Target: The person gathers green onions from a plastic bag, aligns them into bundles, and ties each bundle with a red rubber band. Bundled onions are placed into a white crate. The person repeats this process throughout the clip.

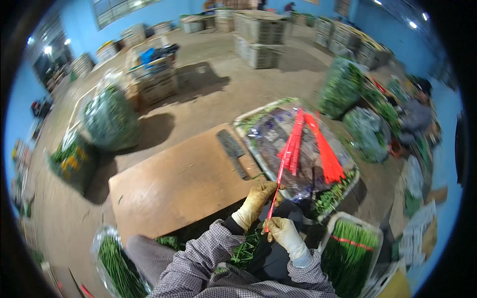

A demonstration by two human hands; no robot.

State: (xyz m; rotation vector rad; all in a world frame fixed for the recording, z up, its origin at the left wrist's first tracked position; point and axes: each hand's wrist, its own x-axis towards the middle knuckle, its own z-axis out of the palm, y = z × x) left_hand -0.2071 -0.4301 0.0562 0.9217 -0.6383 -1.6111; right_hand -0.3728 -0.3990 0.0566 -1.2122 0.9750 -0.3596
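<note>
Both hands wear stained, light-coloured gloves. My left hand (261, 197) grips a narrow red plastic strip (282, 167) partway along. My right hand (277, 229) pinches the same strip near its lower end. Beyond the hands, two bundles of flat red strips (324, 149) lie on clear plastic film (264, 130) over a crate of greens. A cleaver (231, 149) rests on the right part of a brown board (167, 182), left of that crate. At the lower right, a red band crosses green stalks (348, 257) in a white crate.
Green stalks in clear plastic (115, 268) lie at lower left. Bags of greens (110, 117) stand on the floor at left, others (341, 87) at right beside a seated person (417, 111). Stacked crates (259, 37) stand farther off.
</note>
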